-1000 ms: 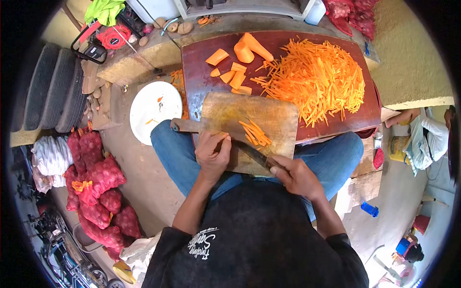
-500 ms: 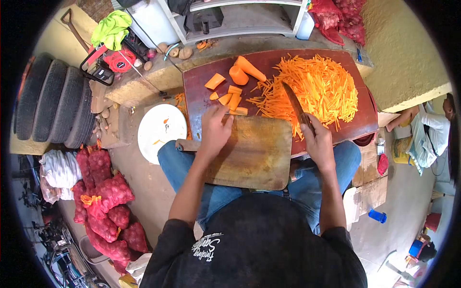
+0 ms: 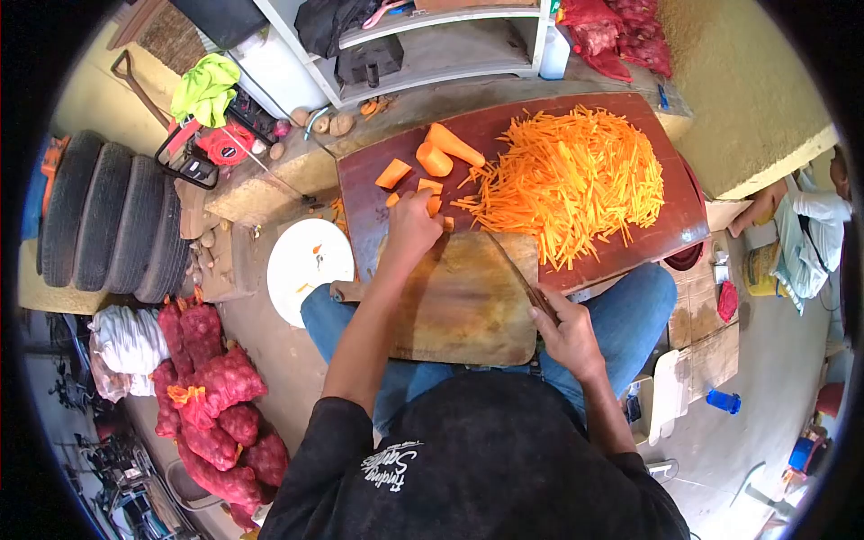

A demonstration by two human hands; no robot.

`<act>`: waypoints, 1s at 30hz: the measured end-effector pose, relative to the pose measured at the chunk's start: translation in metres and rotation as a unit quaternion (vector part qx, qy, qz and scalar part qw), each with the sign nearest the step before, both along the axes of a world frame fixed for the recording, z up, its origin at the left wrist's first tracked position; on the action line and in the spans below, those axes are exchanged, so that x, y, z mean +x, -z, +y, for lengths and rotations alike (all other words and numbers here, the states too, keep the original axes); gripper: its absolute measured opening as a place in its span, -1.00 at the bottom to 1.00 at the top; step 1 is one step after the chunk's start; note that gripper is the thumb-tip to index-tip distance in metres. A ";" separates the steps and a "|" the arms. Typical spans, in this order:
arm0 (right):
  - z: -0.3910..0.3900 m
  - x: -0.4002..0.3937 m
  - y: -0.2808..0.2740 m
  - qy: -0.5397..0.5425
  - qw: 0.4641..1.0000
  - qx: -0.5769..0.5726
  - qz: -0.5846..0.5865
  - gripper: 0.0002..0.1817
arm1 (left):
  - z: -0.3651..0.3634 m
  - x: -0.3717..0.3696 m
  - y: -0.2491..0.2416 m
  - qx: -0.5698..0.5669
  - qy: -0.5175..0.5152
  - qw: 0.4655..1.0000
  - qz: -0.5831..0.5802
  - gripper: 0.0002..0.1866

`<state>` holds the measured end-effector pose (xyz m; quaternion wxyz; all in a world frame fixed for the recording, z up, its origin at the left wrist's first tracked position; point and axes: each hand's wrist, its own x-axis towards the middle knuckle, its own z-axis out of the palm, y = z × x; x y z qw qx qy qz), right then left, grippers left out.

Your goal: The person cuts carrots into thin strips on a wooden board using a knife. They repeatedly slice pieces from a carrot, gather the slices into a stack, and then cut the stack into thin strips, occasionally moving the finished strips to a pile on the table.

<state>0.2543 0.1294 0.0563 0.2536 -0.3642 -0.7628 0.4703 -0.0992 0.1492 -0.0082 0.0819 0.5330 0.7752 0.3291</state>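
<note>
My left hand (image 3: 414, 223) is over the far left edge of the wooden cutting board, its fingers curled round a short carrot piece (image 3: 434, 206). Cut chunks lie about those fingers, among them a carrot chunk (image 3: 393, 173). Thicker carrot lengths (image 3: 454, 144) rest just beyond. In my right hand (image 3: 571, 338) is the handle of a knife (image 3: 512, 266), its dark blade slanting to the far left over the cutting board (image 3: 468, 310). A large heap of carrot strips (image 3: 580, 180) covers the right part of the red-brown table (image 3: 364, 193).
A white round lid or plate (image 3: 292, 270) is on the left, near my knee. Red mesh sacks (image 3: 220, 387) and stacked tyres (image 3: 108, 216) stand farther left. Behind the table is a shelf (image 3: 441, 54). Another person's arm (image 3: 756, 205) shows at far right.
My right hand has brought the knife left and nearer, from beside the carrot strips to over the board. My left hand has moved slightly away from me and closed on a carrot piece.
</note>
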 end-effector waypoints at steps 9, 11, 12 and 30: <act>0.001 -0.008 -0.003 -0.015 1.000 -0.015 -0.010 -0.58 | -0.009 -0.009 0.009 0.016 0.019 0.995 0.094 -0.70; 0.000 -0.007 -0.003 -0.014 1.000 -0.016 -0.014 -0.58 | -0.010 -0.011 0.009 0.012 0.009 0.995 0.101 -0.68; 0.000 -0.007 -0.002 -0.014 1.000 -0.017 -0.016 -0.57 | -0.011 -0.011 0.009 0.010 0.004 0.995 0.104 -0.67; -0.007 -0.017 -0.028 -0.043 0.996 -0.059 -0.057 -0.61 | -0.129 0.110 -0.006 0.141 0.137 0.980 0.010 -0.71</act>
